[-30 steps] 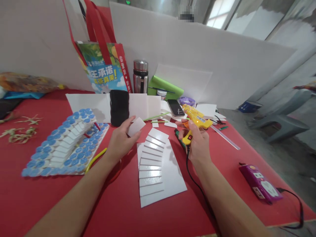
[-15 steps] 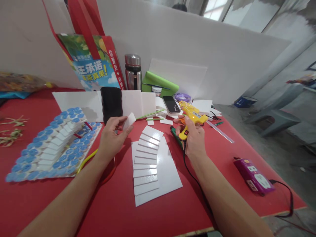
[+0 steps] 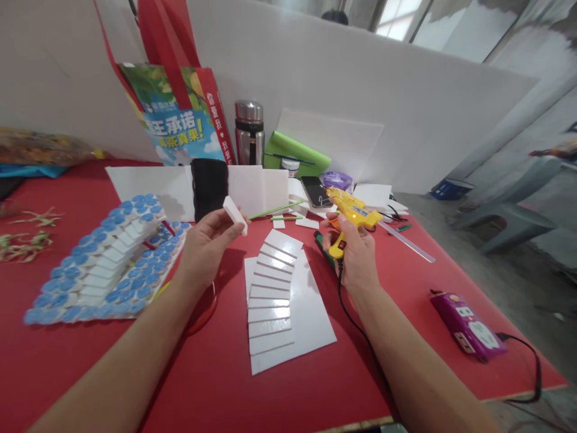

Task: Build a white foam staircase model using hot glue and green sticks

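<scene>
Between the thumb and fingers of my left hand (image 3: 208,245) is a small white foam board piece (image 3: 235,215), tilted so its thick edge shows. My right hand (image 3: 358,255) is wrapped round a yellow glue gun (image 3: 354,207), whose nozzle points up and to the left; an orange light glows on its body. Between my arms, a curved row of overlapping white strips (image 3: 273,294) lies on a white sheet (image 3: 315,307). A dark green tool (image 3: 323,245) rests beside my right hand. Left of my left hand stands a model (image 3: 108,258) with blue discs and white steps.
A black pouch (image 3: 210,189), a steel flask (image 3: 249,132), a green roll (image 3: 302,153) and a phone (image 3: 314,191) line the back, near a printed bag (image 3: 180,120). A purple power box (image 3: 469,325) sits on the right, near the red table's (image 3: 315,394) edge.
The foam board piece in my left hand has turned from its flat face to its edge. My right hand still holds the glue gun, whose light now shows. The view has shifted slightly.
</scene>
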A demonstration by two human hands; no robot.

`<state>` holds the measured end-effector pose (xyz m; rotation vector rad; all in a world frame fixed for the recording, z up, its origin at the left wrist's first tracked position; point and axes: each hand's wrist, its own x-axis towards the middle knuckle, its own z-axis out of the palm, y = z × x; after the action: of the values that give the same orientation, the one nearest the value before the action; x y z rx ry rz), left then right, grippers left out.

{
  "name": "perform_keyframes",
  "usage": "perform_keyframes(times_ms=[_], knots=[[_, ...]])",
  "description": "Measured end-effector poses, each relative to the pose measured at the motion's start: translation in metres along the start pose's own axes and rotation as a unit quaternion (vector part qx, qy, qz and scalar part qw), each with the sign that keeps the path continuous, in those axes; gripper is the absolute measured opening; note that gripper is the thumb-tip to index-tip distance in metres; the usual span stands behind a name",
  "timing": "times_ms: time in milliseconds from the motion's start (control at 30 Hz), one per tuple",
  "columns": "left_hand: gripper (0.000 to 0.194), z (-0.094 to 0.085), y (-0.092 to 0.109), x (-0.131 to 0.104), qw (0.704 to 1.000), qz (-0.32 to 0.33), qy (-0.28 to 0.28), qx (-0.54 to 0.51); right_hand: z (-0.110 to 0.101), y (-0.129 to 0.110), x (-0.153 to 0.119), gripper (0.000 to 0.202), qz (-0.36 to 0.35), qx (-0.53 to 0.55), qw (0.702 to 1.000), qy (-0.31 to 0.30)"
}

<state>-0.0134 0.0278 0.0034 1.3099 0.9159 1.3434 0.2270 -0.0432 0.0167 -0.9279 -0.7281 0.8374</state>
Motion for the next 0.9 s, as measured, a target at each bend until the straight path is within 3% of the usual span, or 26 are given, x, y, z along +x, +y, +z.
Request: perform_keyframes(times_ms=[167, 367, 733, 833, 900], knots=[[0.051, -0.002, 0.014, 0.0, 0.976, -0.098, -0.054, -0.189, -0.001, 0.001, 0.0, 0.02, -0.005, -0.009, 1.0, -0.002], [0.055, -0.005, 0.023, -0.005, 0.961, -0.158, -0.083, -0.209, 0.002, -0.001, -0.001, 0.022, 0.0, -0.02, 1.0, 0.008], [0.048, -0.006, 0.019, -0.004, 0.972, -0.118, -0.104, -0.177, 0.002, 0.0, -0.001, 0.022, 0.0, -0.018, 1.0, 0.008], [0.049, 0.001, 0.016, -0.007, 0.988, -0.067, -0.083, -0.109, 0.002, 0.0, -0.001, 0.022, 0.001, -0.014, 1.0, 0.008], [0.048, 0.004, 0.014, -0.01, 0.998, 0.005, -0.064, -0.002, 0.002, 0.001, -0.001, 0.021, 0.003, -0.008, 1.0, 0.005]])
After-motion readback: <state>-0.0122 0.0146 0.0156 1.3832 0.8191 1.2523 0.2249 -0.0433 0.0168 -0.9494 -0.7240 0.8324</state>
